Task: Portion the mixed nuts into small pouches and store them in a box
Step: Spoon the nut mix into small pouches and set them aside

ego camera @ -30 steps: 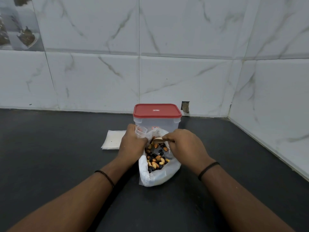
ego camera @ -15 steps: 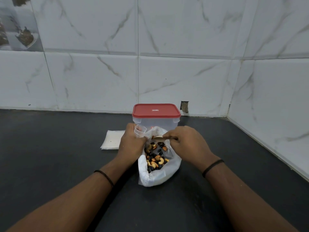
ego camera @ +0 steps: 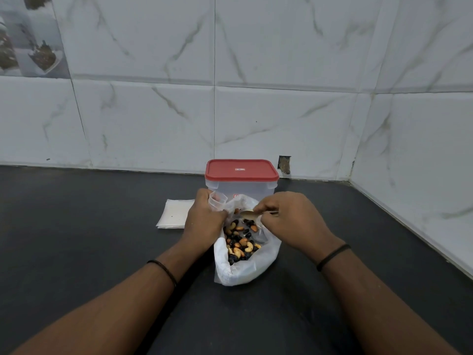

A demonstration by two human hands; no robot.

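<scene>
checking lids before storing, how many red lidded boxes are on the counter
1. The box with the red lid stands closed at the back of the counter, right behind the bag of nuts. No other shows in this view.

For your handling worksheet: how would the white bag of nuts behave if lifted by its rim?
The white bag would probably flop and sag, since its thin plastic is crumpled. The loose mixed nuts would likely shift downward. It might spill, as its mouth is open.

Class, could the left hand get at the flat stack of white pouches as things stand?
Probably not yet: the left hand grips a small clear plastic pouch. The flat stack of white pouches lies uncovered just beside it on the dark countertop.
</scene>
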